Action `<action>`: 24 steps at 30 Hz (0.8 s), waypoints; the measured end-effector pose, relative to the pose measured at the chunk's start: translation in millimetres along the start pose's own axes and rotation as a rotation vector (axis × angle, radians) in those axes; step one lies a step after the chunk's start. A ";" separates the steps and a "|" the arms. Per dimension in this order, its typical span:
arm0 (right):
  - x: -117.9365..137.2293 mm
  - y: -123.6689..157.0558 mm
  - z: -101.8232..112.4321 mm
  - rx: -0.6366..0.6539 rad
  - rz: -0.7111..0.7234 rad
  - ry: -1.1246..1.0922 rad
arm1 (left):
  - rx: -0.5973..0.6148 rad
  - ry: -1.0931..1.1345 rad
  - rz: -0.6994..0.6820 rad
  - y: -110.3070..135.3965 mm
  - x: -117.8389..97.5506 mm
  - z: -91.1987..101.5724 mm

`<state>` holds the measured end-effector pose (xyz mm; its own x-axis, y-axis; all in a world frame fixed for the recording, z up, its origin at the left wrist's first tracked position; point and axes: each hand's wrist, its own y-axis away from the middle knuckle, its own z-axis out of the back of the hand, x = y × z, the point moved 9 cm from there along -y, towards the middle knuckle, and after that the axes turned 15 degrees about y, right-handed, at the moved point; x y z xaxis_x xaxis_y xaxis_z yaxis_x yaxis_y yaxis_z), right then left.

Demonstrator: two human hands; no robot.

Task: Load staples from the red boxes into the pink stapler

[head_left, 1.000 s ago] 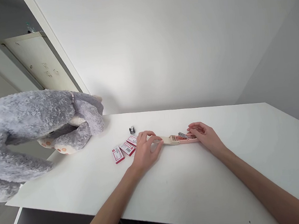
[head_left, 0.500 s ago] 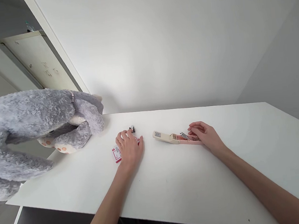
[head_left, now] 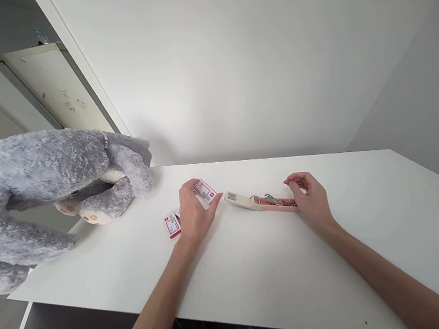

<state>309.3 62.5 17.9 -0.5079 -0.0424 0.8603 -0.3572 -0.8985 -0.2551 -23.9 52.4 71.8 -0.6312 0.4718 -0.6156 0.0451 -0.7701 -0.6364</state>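
My left hand (head_left: 195,216) grips a small white box with red edges (head_left: 205,191), tilted up between thumb and fingers. A similar box (head_left: 173,225) lies on the table just left of that hand, its right side partly covered. To the right, a slim hinged case lies open, with a cream lid (head_left: 239,199) and a pink tray (head_left: 280,209). Copper-coloured bits sit in the tray, and a silver metal piece (head_left: 271,199) sticks up from it. My right hand (head_left: 311,197) is at the tray's right end, thumb and fingertips pinched together; what they hold is too small to tell.
A white table (head_left: 230,277) runs along a pale wall (head_left: 253,78). At its left end sits a large grey plush toy (head_left: 60,164). A white cabinet (head_left: 54,82) with a bottle on top stands beyond the doorway.
My left hand has picked up a box and tilted it up; before, it lay over the boxes. My right hand has lifted out of the tray, rightward, fingers pinched.
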 end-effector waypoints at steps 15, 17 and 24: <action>64.6 71.2 -51.9 0.501 0.466 -0.003 | 0.360 0.378 -0.461 45.4 -78.3 -44.8; 62.3 75.6 -63.3 0.644 0.395 -0.065 | 0.373 0.406 -0.457 45.1 -78.5 -45.8; 64.6 76.4 -73.8 0.838 0.206 -0.235 | 0.374 0.638 -0.207 38.3 -70.5 -45.1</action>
<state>191.4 23.3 21.5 -0.2921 -0.2436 0.9248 0.4598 -0.8837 -0.0875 57.2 9.0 70.0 -0.0244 0.6913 -0.7222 -0.3618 -0.6795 -0.6382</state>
